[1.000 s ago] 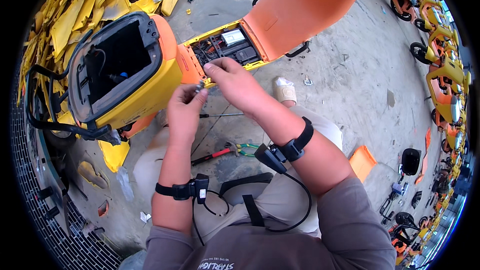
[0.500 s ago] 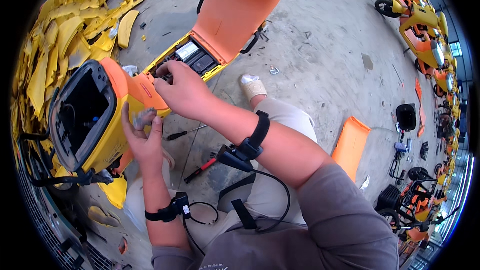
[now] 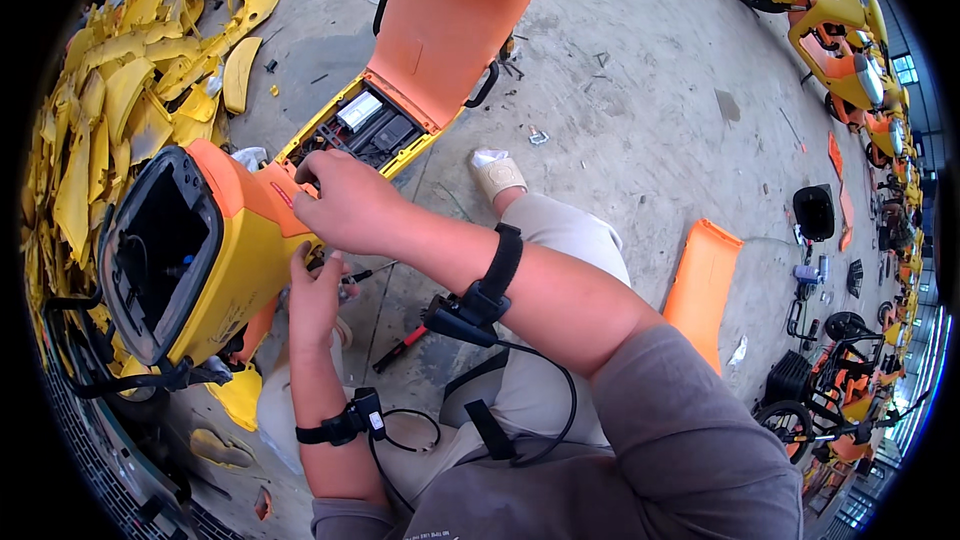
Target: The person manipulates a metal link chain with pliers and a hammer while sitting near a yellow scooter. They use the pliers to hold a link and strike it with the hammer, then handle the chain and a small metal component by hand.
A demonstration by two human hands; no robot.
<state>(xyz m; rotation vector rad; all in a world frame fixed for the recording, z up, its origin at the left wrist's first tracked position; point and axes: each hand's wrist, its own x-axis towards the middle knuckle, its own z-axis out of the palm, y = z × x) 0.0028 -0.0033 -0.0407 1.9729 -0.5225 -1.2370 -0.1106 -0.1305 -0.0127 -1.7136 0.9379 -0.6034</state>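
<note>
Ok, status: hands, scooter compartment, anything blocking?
Right hand over orange panel, contact unclear. Left hand beside yellow body, grip unclear. Compartment open, edge partly hidden by right hand.

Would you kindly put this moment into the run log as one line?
Right hand: at orange panel, grip unclear | Left hand: beside yellow shell, grip unclear | Compartment: open | Red-handled tool: on floor

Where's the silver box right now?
Head view, upper left of centre: the silver box sits in the open yellow-rimmed compartment, beside a black box, just beyond the right hand.
</note>
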